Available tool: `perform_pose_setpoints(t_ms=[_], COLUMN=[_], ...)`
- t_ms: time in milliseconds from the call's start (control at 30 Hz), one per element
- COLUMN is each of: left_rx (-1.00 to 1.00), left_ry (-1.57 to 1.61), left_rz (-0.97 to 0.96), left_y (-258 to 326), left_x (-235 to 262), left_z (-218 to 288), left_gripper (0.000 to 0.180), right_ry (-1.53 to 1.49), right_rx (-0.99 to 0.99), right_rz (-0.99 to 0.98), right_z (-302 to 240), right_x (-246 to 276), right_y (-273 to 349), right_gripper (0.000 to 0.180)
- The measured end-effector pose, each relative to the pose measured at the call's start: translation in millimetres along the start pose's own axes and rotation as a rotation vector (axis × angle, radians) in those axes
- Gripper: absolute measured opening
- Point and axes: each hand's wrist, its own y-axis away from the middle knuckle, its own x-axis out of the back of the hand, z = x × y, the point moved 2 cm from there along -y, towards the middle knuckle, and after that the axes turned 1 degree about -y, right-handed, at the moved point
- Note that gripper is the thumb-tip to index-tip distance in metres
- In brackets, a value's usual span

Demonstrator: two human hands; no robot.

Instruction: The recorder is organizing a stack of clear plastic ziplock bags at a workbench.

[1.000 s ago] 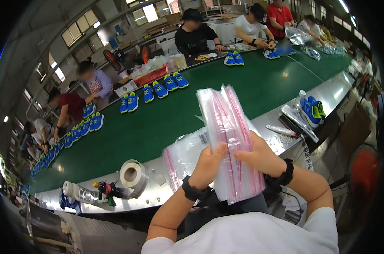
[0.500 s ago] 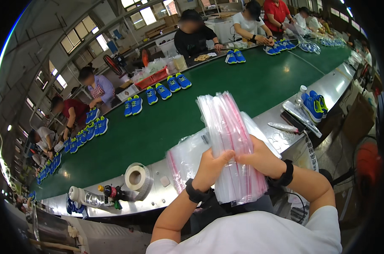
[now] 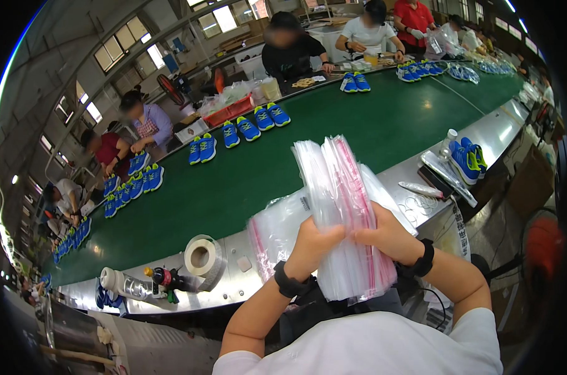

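Observation:
Between my two hands is a thick, fanned stack of clear zip-lock bags (image 3: pixel 349 187) with pink-red seal strips, tilted upright over the table's near edge. My left hand (image 3: pixel 318 245) grips its left side, thumb across the front. On the right side my right hand (image 3: pixel 393 237) is closed round it, thumb also in front; the other fingers are hidden behind the bags. More flat clear bags (image 3: pixel 274 225) lie on the metal table edge just beyond my left hand, partly covered by the held stack.
Pairs of blue shoes (image 3: pixel 249 128) stand along the green conveyor belt (image 3: pixel 258 178). On the metal edge sit a tape roll (image 3: pixel 200 257), a dark drink bottle (image 3: pixel 171 279), a clear bottle (image 3: pixel 130 284), rubber bands (image 3: pixel 418 207) and another blue shoe pair (image 3: pixel 465 161). Co-workers (image 3: pixel 290 50) line the far side.
The shoes on the belt have shifted slightly to the right. My hands keep hold of the bags, whose left part has spread a little from the right part.

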Motion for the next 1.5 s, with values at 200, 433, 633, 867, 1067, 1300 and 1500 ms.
perform_pose_setpoints(t_ms=[200, 433, 633, 867, 1067, 1300, 1500], left_rx=[-0.048, -0.076, 0.059, 0.076, 0.145, 0.141, 0.081], left_ry=[-0.105, 0.034, 0.205, 0.442, 0.404, 0.500, 0.518], left_rz=[0.116, 0.038, 0.098, 0.171, 0.170, 0.121, 0.113], left_y=[0, -1, 13, 29, 30, 21, 5], left_x=[-7, 1, 33, 91, 104, 101, 72], left_z=[-3, -7, -17, -45, -62, -84, -73], left_gripper=[0.037, 0.040, 0.030, 0.031, 0.030, 0.028, 0.038], right_ry=[0.246, -0.136, -0.359, -0.260, -0.421, -0.492, -0.622], right_rx=[0.079, -0.117, -0.179, 0.021, 0.107, 0.113, 0.083], right_rz=[0.048, 0.080, 0.156, 0.313, 0.254, 0.254, 0.220], right_z=[8, 10, 21, 23, -4, -25, -49], right_x=[-5, 7, 30, 122, 117, 94, 92], right_y=[-3, -2, 0, 7, 3, 0, -9], right_gripper=[0.054, 0.038, 0.033, 0.018, 0.025, 0.028, 0.025])
